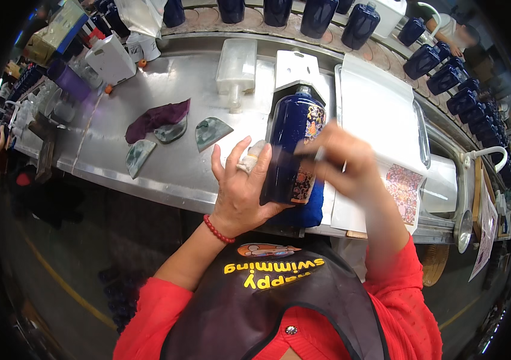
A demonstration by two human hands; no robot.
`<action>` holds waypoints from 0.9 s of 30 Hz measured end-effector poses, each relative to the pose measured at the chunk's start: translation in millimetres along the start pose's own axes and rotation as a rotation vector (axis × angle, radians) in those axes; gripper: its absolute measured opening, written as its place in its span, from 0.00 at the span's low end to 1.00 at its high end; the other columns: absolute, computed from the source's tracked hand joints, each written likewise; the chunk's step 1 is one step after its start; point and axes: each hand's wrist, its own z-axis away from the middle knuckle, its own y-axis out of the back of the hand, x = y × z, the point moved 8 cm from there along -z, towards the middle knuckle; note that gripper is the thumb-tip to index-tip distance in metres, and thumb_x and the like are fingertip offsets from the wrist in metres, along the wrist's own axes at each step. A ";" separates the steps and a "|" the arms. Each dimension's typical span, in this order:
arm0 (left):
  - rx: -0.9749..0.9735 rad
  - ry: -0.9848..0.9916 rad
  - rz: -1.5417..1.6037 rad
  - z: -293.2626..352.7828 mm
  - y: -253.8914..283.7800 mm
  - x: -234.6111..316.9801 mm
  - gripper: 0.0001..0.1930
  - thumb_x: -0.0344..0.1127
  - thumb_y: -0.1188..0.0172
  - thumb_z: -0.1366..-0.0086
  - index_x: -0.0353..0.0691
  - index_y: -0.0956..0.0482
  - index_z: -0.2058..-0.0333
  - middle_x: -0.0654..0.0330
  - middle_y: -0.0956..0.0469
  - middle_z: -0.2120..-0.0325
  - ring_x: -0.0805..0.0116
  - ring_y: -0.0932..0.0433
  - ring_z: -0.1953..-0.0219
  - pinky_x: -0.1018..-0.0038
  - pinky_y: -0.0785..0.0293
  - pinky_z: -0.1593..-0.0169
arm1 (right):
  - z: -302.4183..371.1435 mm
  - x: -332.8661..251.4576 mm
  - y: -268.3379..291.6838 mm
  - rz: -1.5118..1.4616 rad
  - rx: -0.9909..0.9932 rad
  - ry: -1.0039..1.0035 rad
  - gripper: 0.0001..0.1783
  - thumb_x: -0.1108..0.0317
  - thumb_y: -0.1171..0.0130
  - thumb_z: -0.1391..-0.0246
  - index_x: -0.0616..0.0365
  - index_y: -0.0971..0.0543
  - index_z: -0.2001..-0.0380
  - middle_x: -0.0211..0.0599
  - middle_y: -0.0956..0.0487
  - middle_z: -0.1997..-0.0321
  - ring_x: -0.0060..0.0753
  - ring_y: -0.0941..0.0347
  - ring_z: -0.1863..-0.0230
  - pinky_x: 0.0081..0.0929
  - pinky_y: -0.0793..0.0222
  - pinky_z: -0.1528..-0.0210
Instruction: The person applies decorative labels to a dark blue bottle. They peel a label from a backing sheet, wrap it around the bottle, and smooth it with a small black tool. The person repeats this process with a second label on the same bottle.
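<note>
A glossy dark blue bottle (286, 135) with a clear neck lies on the workbench, its neck pointing away from me. Colourful patterned decals (303, 185) cover part of its right side. My left hand (237, 187) braces the bottle's lower left side and base, thumb under the base and other fingers spread. A whitish wrap (247, 163) sits on one of those fingers. Over the decal side, my right hand (348, 157) is closed round a small dark flat tool (310, 151), blurred by motion. A blue cloth (309, 210) bunches below the bottle.
Greenish curved pads (212, 132) and a purple cloth (158, 120) lie left on the metal bench (177, 174). A clear bottle (236, 66) lies beyond. To the right are a white tray (375, 114) and a patterned decal sheet (402, 186). Blue bottles (360, 27) line the conveyor.
</note>
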 end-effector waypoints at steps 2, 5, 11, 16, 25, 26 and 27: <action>-0.014 -0.010 0.003 1.8 -1.5 0.7 0.53 0.66 0.30 0.46 0.27 0.33 0.34 0.48 0.22 0.67 0.44 0.42 0.30 0.30 0.65 0.31 | 1.2 19.3 25.3 0.308 0.258 -0.211 0.15 0.74 0.27 0.54 0.55 0.14 0.59 0.36 0.24 0.70 0.37 0.25 0.71 0.33 0.30 0.69; -0.009 -0.022 -0.007 1.9 0.2 0.4 0.53 0.66 0.30 0.46 0.27 0.33 0.34 0.48 0.22 0.68 0.44 0.42 0.30 0.31 0.65 0.31 | -3.3 4.7 6.7 0.454 0.050 0.036 0.15 0.74 0.25 0.57 0.56 0.15 0.62 0.37 0.26 0.71 0.41 0.27 0.72 0.37 0.31 0.68; -0.021 -0.018 -0.011 0.3 -0.7 1.4 0.54 0.68 0.32 0.45 0.26 0.34 0.34 0.46 0.21 0.64 0.44 0.42 0.30 0.32 0.66 0.30 | -6.7 24.0 30.6 0.119 0.263 -0.330 0.13 0.73 0.26 0.53 0.55 0.16 0.61 0.37 0.25 0.70 0.37 0.25 0.69 0.37 0.30 0.66; -0.042 0.008 0.021 6.6 -6.6 -7.4 0.54 0.66 0.31 0.46 0.27 0.35 0.33 0.46 0.20 0.57 0.44 0.42 0.30 0.33 0.65 0.30 | 15.7 -28.7 -19.1 0.003 -0.288 0.103 0.21 0.76 0.26 0.58 0.53 0.16 0.57 0.41 0.22 0.63 0.47 0.23 0.64 0.39 0.26 0.59; -0.050 -0.001 0.075 12.7 -20.5 -18.2 0.55 0.74 0.44 0.39 0.26 0.38 0.31 0.48 0.19 0.64 0.46 0.42 0.30 0.37 0.65 0.30 | 85.4 -39.2 -46.0 0.105 -0.309 0.132 0.17 0.77 0.29 0.62 0.60 0.15 0.62 0.35 0.24 0.71 0.40 0.26 0.67 0.36 0.30 0.63; -0.041 0.005 0.089 12.6 -20.3 -18.1 0.55 0.74 0.45 0.38 0.26 0.38 0.31 0.48 0.20 0.65 0.45 0.42 0.30 0.37 0.65 0.30 | 85.4 -34.1 -37.7 0.007 -0.198 0.012 0.18 0.78 0.29 0.63 0.58 0.15 0.62 0.35 0.23 0.71 0.39 0.25 0.68 0.34 0.28 0.64; -0.046 0.004 0.092 12.0 -20.4 -17.4 0.55 0.74 0.45 0.38 0.26 0.38 0.31 0.49 0.20 0.66 0.45 0.41 0.31 0.37 0.65 0.30 | 86.7 -33.0 -33.4 -0.077 -0.146 -0.032 0.20 0.78 0.29 0.64 0.57 0.15 0.62 0.36 0.23 0.71 0.37 0.24 0.69 0.31 0.27 0.65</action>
